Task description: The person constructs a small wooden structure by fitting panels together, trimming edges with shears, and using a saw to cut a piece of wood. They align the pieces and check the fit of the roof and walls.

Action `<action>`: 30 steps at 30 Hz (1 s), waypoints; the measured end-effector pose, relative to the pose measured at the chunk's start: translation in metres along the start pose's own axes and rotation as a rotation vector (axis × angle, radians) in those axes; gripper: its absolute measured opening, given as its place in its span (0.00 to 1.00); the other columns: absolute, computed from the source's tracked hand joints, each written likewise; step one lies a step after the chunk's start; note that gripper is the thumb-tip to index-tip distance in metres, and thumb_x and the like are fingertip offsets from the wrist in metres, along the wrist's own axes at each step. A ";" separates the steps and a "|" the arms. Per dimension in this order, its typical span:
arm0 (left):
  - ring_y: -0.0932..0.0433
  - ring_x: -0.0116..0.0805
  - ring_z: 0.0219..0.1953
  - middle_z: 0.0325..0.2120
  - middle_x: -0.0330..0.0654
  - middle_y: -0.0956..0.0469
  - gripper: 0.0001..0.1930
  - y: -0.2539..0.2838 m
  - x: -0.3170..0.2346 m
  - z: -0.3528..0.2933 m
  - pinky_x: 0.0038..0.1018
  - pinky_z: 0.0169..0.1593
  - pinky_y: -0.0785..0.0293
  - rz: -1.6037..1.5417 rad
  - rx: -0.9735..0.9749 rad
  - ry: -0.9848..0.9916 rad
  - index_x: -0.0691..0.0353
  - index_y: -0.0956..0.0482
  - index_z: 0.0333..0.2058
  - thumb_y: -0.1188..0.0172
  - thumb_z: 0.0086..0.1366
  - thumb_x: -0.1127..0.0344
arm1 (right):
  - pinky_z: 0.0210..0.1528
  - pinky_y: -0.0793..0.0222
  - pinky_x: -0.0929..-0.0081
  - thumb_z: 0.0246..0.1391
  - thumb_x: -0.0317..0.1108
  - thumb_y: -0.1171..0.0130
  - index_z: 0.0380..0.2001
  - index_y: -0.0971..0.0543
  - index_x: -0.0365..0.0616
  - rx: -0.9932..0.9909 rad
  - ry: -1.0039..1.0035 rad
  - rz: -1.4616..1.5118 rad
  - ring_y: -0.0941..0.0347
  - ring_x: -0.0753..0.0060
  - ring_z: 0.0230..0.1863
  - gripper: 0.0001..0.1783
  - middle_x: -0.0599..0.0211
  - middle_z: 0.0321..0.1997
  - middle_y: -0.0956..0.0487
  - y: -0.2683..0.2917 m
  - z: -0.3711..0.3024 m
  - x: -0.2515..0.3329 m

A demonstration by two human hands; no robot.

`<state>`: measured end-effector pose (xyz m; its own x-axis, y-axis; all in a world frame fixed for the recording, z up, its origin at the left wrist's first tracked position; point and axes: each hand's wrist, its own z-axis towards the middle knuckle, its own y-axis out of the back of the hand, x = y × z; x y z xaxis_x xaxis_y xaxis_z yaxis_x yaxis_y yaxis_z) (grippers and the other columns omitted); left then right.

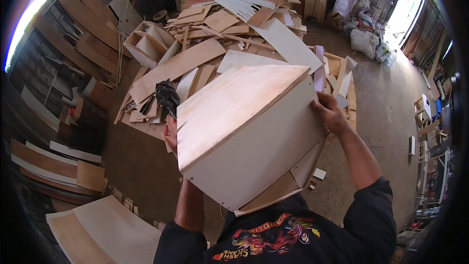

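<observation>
Holding up a wooden box (pixel 251 139), left grip (pixel 170 135) and right grip (pixel 333 113) grasping opposite sides; looks like repositioning tbh, next move probably needs even two-handed support.

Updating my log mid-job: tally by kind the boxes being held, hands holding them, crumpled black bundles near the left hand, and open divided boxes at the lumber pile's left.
White-sided wooden box with pale-brown face, held: 1
Bare left hand and right hand on it: 2
Crumpled black plastic-like bundle: 1
Open divided wooden box: 1
Total: 5
</observation>
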<state>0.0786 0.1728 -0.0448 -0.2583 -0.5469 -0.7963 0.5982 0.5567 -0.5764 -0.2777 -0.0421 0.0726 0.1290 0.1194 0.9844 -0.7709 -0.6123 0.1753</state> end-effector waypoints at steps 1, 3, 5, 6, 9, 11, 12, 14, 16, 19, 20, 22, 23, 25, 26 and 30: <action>0.39 0.44 0.69 0.68 0.49 0.40 0.42 0.002 0.003 0.010 0.42 0.72 0.43 0.186 0.005 -0.051 0.62 0.52 0.74 0.71 0.75 0.33 | 0.54 0.29 0.74 0.63 0.54 0.37 0.60 0.24 0.34 0.000 0.001 -0.005 0.25 0.76 0.50 0.34 0.64 0.49 0.17 0.006 -0.002 0.002; 0.39 0.42 0.69 0.67 0.47 0.39 0.44 -0.017 -0.002 0.017 0.41 0.72 0.44 0.248 0.023 -0.064 0.62 0.47 0.72 0.75 0.74 0.30 | 0.51 0.29 0.75 0.65 0.51 0.39 0.56 0.22 0.32 -0.022 0.020 -0.041 0.25 0.77 0.48 0.31 0.64 0.47 0.17 0.017 -0.005 0.004; 0.38 0.39 0.68 0.67 0.46 0.39 0.48 -0.051 -0.023 0.021 0.40 0.71 0.43 0.169 0.023 -0.027 0.63 0.43 0.71 0.76 0.72 0.26 | 0.46 0.30 0.77 0.67 0.49 0.42 0.51 0.20 0.30 -0.044 0.050 0.008 0.26 0.78 0.43 0.28 0.66 0.42 0.18 0.013 -0.006 0.020; 0.38 0.38 0.68 0.67 0.45 0.39 0.48 -0.066 -0.026 0.019 0.40 0.71 0.41 0.346 0.080 -0.106 0.63 0.42 0.71 0.74 0.71 0.25 | 0.43 0.31 0.78 0.67 0.49 0.42 0.47 0.19 0.30 -0.105 0.055 -0.049 0.27 0.80 0.39 0.26 0.69 0.38 0.19 0.016 -0.005 0.023; 0.34 0.36 0.64 0.62 0.45 0.33 0.43 -0.074 -0.028 0.024 0.40 0.66 0.34 0.288 0.142 -0.133 0.63 0.36 0.66 0.64 0.72 0.28 | 0.30 0.39 0.82 0.69 0.48 0.44 0.32 0.20 0.35 -0.195 0.047 -0.111 0.34 0.87 0.28 0.24 0.80 0.26 0.26 0.014 0.003 0.028; 0.25 0.34 0.55 0.52 0.43 0.25 0.34 -0.036 -0.008 0.044 0.38 0.58 0.26 0.112 0.295 -0.035 0.62 0.30 0.60 0.56 0.74 0.35 | 0.26 0.46 0.83 0.70 0.48 0.46 0.24 0.25 0.41 -0.211 0.032 -0.061 0.39 0.90 0.25 0.24 0.84 0.22 0.31 0.011 0.010 0.033; 0.20 0.33 0.46 0.44 0.41 0.22 0.28 -0.018 0.002 0.046 0.34 0.48 0.21 -0.063 0.078 0.194 0.61 0.27 0.54 0.54 0.75 0.41 | 0.25 0.47 0.83 0.71 0.48 0.47 0.21 0.28 0.44 -0.195 0.033 -0.082 0.41 0.91 0.24 0.25 0.84 0.22 0.32 0.007 0.012 0.039; 0.20 0.32 0.44 0.44 0.41 0.22 0.27 -0.010 0.004 0.060 0.33 0.46 0.20 -0.009 0.075 0.193 0.61 0.27 0.54 0.54 0.75 0.41 | 0.25 0.47 0.82 0.70 0.48 0.46 0.20 0.28 0.45 -0.166 0.026 -0.075 0.42 0.91 0.24 0.26 0.85 0.21 0.33 0.006 0.021 0.036; 0.19 0.32 0.42 0.44 0.41 0.22 0.27 -0.009 0.010 0.071 0.32 0.43 0.19 0.040 0.068 0.187 0.61 0.27 0.55 0.55 0.76 0.42 | 0.25 0.48 0.82 0.70 0.48 0.46 0.19 0.29 0.45 -0.130 0.024 -0.074 0.43 0.91 0.24 0.26 0.85 0.21 0.33 0.007 0.029 0.031; 0.19 0.31 0.42 0.44 0.41 0.22 0.28 -0.008 0.022 0.087 0.32 0.42 0.18 -0.026 0.071 0.263 0.61 0.27 0.55 0.56 0.76 0.40 | 0.25 0.49 0.81 0.69 0.48 0.45 0.17 0.30 0.45 -0.141 0.011 -0.090 0.44 0.90 0.23 0.27 0.85 0.20 0.35 0.007 0.042 0.020; 0.18 0.32 0.43 0.45 0.42 0.22 0.29 -0.005 0.026 0.092 0.32 0.43 0.18 0.061 0.089 0.214 0.62 0.28 0.56 0.56 0.76 0.40 | 0.23 0.47 0.82 0.70 0.48 0.45 0.19 0.28 0.45 -0.146 0.001 -0.116 0.41 0.90 0.22 0.26 0.83 0.19 0.32 0.009 0.046 0.016; 0.18 0.33 0.44 0.46 0.43 0.21 0.30 0.002 0.035 0.106 0.33 0.45 0.18 0.156 0.105 0.163 0.63 0.28 0.57 0.57 0.76 0.40 | 0.22 0.45 0.83 0.70 0.47 0.46 0.20 0.25 0.44 -0.146 -0.008 -0.135 0.38 0.90 0.20 0.25 0.82 0.19 0.29 0.008 0.055 0.009; 0.18 0.35 0.45 0.47 0.43 0.21 0.30 0.007 0.039 0.113 0.33 0.47 0.19 0.098 0.162 0.147 0.63 0.29 0.59 0.57 0.77 0.41 | 0.23 0.47 0.81 0.69 0.48 0.45 0.19 0.27 0.44 -0.168 -0.003 -0.136 0.42 0.90 0.21 0.26 0.83 0.19 0.33 0.005 0.061 0.007; 0.18 0.36 0.46 0.49 0.44 0.21 0.30 0.010 0.042 0.124 0.34 0.49 0.19 0.032 0.240 0.136 0.64 0.29 0.60 0.56 0.77 0.43 | 0.24 0.49 0.79 0.68 0.49 0.43 0.18 0.29 0.43 -0.188 -0.004 -0.130 0.45 0.89 0.22 0.27 0.85 0.18 0.36 0.002 0.072 0.004; 0.18 0.36 0.46 0.49 0.44 0.21 0.30 0.012 0.042 0.128 0.34 0.50 0.19 0.024 0.246 0.143 0.64 0.29 0.60 0.56 0.77 0.43 | 0.24 0.49 0.79 0.68 0.49 0.43 0.18 0.29 0.42 -0.156 0.004 -0.119 0.45 0.89 0.22 0.27 0.84 0.18 0.36 0.002 0.080 0.005; 0.18 0.37 0.47 0.50 0.44 0.21 0.30 0.011 0.037 0.142 0.34 0.50 0.19 0.065 0.201 0.201 0.64 0.29 0.60 0.57 0.77 0.43 | 0.25 0.47 0.80 0.69 0.48 0.45 0.19 0.26 0.41 -0.097 0.005 -0.007 0.43 0.88 0.23 0.27 0.83 0.19 0.34 0.006 0.110 -0.016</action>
<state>0.1833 0.0703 -0.0546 -0.3478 -0.3683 -0.8622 0.7516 0.4402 -0.4912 -0.2156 -0.1336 0.0594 0.1315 0.1279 0.9830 -0.8270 -0.5326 0.1799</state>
